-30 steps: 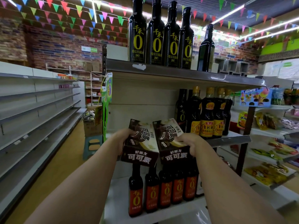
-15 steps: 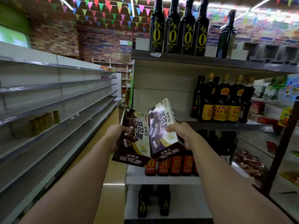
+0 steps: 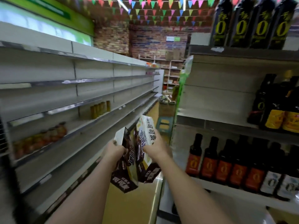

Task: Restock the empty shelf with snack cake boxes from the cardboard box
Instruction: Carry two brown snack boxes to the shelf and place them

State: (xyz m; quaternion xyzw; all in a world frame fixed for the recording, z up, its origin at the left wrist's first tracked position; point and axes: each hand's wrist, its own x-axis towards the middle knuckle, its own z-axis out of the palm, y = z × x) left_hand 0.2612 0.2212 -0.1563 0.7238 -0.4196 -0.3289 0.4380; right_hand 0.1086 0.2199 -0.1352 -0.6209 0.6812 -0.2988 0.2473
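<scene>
I hold two dark brown and white snack cake boxes out in front of me over the aisle. My left hand grips the left snack cake box, which hangs tilted with its printed end down. My right hand grips the right snack cake box, tilted toward the left one so the two nearly touch. To my left runs the long grey shelf unit, its tiers mostly bare. A cardboard box stands far down the aisle on the floor.
A few jars and blurred orange jars sit on the left shelves. On the right, an end shelf carries dark sauce bottles. A green stool stands by the cardboard box. Yellow floor runs between the shelving.
My view has swung left from the bottle shelf toward the bare left shelves. Both hands kept their boxes, which have tilted closer together.
</scene>
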